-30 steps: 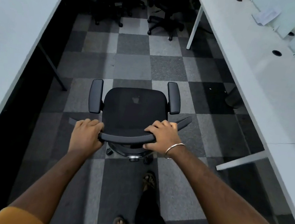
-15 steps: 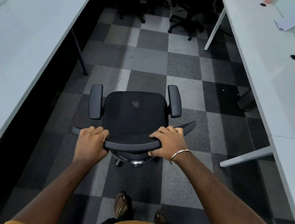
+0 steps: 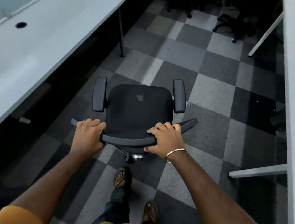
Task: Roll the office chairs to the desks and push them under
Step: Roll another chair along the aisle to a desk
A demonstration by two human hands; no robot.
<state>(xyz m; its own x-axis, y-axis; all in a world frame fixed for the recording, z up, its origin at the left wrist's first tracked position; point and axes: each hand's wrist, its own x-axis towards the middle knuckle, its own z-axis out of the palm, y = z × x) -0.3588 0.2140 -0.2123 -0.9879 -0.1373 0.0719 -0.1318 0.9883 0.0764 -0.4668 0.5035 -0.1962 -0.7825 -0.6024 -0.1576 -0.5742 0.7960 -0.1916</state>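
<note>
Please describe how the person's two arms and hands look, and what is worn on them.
Both forearms are bare. Short mustard-yellow sleeves show at the bottom edge of the view. The right hand has a thin silver bangle at the wrist. The left hand wears nothing: no glove, ring or watch shows.

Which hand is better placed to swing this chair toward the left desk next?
Probably the right hand: it grips the backrest nearer its far-from-desk end, so pushing forward there should pivot the chair toward the left desk. The left hand grips the desk-side end, likely the pivot.
</note>
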